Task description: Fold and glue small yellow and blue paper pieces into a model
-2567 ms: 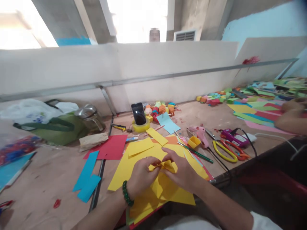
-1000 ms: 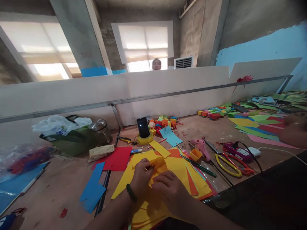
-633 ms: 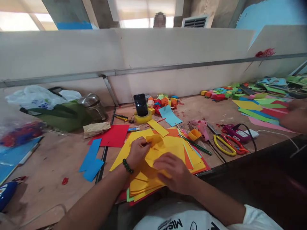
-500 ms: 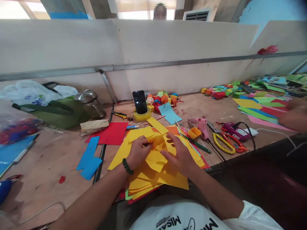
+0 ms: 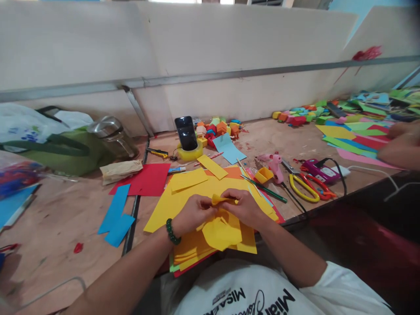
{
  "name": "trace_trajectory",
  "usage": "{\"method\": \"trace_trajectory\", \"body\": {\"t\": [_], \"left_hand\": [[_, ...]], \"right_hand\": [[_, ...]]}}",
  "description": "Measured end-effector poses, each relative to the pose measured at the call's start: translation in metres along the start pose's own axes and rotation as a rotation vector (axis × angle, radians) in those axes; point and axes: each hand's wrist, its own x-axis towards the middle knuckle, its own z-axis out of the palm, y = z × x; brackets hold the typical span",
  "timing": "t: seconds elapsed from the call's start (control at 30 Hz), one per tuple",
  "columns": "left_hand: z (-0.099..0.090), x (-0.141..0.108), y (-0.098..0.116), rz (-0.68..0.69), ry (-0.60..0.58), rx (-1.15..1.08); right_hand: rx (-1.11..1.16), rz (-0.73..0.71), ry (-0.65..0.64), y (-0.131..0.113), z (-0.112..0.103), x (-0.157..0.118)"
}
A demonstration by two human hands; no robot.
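Observation:
Between my hands is a folded piece of yellow paper (image 5: 222,232), its lower part hanging toward me over the stack. My left hand (image 5: 194,213), with a dark green bead bracelet (image 5: 173,232) at the wrist, pinches its left side. On the other side my right hand (image 5: 241,206) grips the top edge between thumb and fingers. Under both hands lies a stack of yellow sheets (image 5: 160,216), with red and green edges showing below. A yellow strip (image 5: 212,166) and another yellow piece (image 5: 189,179) rest at the back of the stack.
Right of the stack are a green pencil (image 5: 267,190), a pink glue gun (image 5: 274,167), yellow-handled scissors (image 5: 305,188) and a purple device (image 5: 320,170). A phone (image 5: 186,133) leans in a tape roll (image 5: 190,152). A jar (image 5: 113,138) stands left. Another person's hand (image 5: 402,146) is at far right.
My right hand has closed from spread fingers onto the yellow paper. Both hands have come together, and the paper is now gripped at its top. The view has tilted down a little.

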Motion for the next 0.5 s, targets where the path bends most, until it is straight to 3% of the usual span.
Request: {"method": "trace_trajectory", "body": {"t": [0.27, 0.4, 0.5], "left_hand": [[0.0003, -0.0029, 0.0019, 0.039, -0.037, 0.112], [0.0040, -0.0036, 0.0010, 0.046, -0.076, 0.146], [0.0020, -0.0015, 0.0017, 0.064, -0.012, 0.164]], "right_hand": [[-0.058, -0.062, -0.077, -0.0076, 0.0000, 0.0001], [-0.079, -0.239, -0.041, -0.0091, 0.0040, -0.0029], [0.003, -0.307, 0.052, -0.0100, 0.0030, -0.0076]]}}
